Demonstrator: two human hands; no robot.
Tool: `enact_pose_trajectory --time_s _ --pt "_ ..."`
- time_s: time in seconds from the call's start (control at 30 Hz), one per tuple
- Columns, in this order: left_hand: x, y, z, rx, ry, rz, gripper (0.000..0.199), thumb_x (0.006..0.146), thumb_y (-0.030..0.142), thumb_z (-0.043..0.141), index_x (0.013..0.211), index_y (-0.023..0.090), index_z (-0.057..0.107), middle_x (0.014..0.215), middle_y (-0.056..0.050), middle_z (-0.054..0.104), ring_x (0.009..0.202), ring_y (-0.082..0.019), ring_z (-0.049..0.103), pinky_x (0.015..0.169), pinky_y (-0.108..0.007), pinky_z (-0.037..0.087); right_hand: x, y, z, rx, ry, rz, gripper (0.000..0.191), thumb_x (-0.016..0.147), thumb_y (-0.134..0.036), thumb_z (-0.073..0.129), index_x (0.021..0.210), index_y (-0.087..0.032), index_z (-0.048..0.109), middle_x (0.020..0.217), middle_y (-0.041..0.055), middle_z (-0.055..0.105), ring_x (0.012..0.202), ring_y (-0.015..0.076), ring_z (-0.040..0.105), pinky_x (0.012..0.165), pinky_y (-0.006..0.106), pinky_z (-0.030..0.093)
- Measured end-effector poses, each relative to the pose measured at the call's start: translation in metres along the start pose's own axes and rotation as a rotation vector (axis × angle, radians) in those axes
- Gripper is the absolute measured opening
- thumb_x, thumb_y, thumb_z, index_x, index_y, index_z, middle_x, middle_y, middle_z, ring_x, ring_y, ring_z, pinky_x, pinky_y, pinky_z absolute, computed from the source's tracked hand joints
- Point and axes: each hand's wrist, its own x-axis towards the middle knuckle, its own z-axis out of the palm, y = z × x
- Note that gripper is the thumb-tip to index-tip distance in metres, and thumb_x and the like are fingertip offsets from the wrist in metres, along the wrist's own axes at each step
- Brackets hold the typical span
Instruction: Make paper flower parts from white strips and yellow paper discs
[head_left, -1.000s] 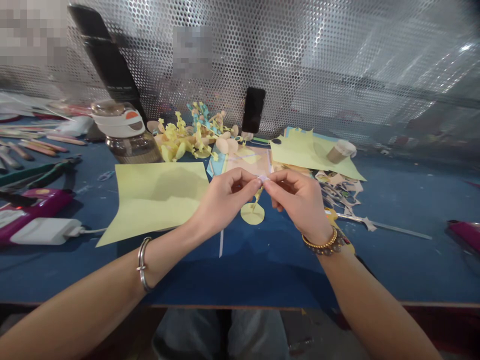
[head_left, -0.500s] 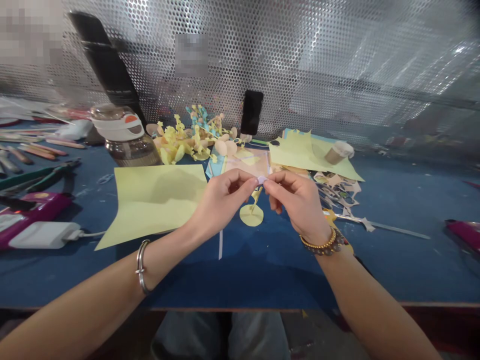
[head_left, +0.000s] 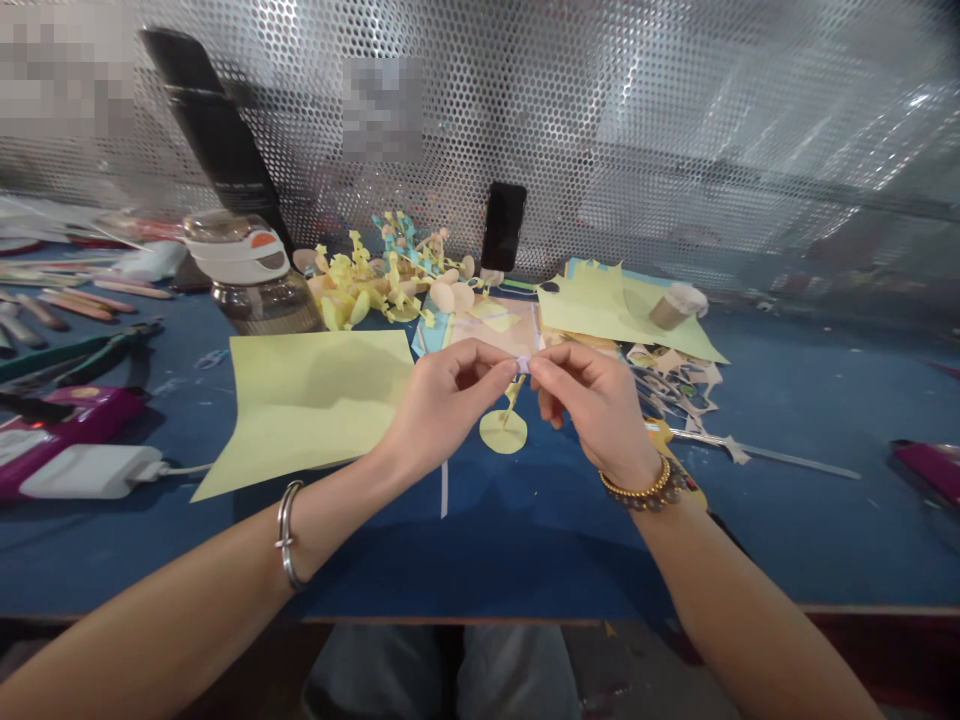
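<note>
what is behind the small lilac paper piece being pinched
Behind the lilac piece: a flat pinkish paper sheet; what the left hand and right hand cover can't be seen.

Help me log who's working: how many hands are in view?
2: the left hand, by a yellow sheet, and the right hand, near paper scraps, pinching a small lilac piece between them. No other hand shows.

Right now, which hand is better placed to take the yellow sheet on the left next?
Probably the left hand: it is nearer the yellow sheet than the right hand is, though both pinch the lilac piece.
</note>
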Motion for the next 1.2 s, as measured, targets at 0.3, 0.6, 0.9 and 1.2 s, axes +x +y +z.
enact_pose_trajectory --time_s 0.3,0.6,0.9,1.2 --pt "0.0 -0.002 0.0 0.007 0.004 0.023 0.017 0.084 0.033 0.062 0.08 0.017 0.067 0.061 0.002 0.054 0.053 -0.009 0.043 0.047 -0.02 0.032 0.0 0.0 0.003 0.029 -0.004 0.006 0.021 0.086 -0.031 0.061 0.07 -0.019 0.061 0.044 -0.0061 0.051 0.039 0.0064 0.045 0.039 0.02 0.037" --pt "0.001 0.0 0.0 -0.05 -0.015 -0.021 0.018 0.085 0.033 0.06 0.082 0.016 0.067 0.061 0.002 0.056 0.05 -0.008 0.046 0.045 -0.019 0.036 -0.001 -0.003 0.002 -0.029 0.002 0.012 0.017 0.082 -0.032 0.066 0.073 -0.018 0.063 0.051 -0.0051 0.055 0.041 0.0062 0.047 0.04 0.02 0.038" --pt "0.009 0.009 -0.017 0.258 -0.023 0.152 0.019 0.081 0.032 0.063 0.092 0.021 0.073 0.081 -0.002 0.072 0.06 -0.011 0.054 0.052 -0.021 0.04 -0.001 -0.005 0.001 -0.093 0.006 0.008 0.016 0.081 -0.032 0.066 0.073 -0.018 0.063 0.054 -0.0041 0.056 0.043 0.0069 0.047 0.043 0.021 0.039" --pt "0.009 0.013 -0.024 0.12 -0.194 0.036 0.021 0.08 0.023 0.063 0.099 0.019 0.071 0.098 -0.006 0.073 0.06 -0.012 0.063 0.055 -0.022 0.051 -0.002 -0.005 0.001 -0.217 0.01 -0.045 0.014 0.08 -0.031 0.066 0.074 -0.018 0.064 0.059 -0.0017 0.059 0.05 0.0095 0.05 0.047 0.023 0.042"
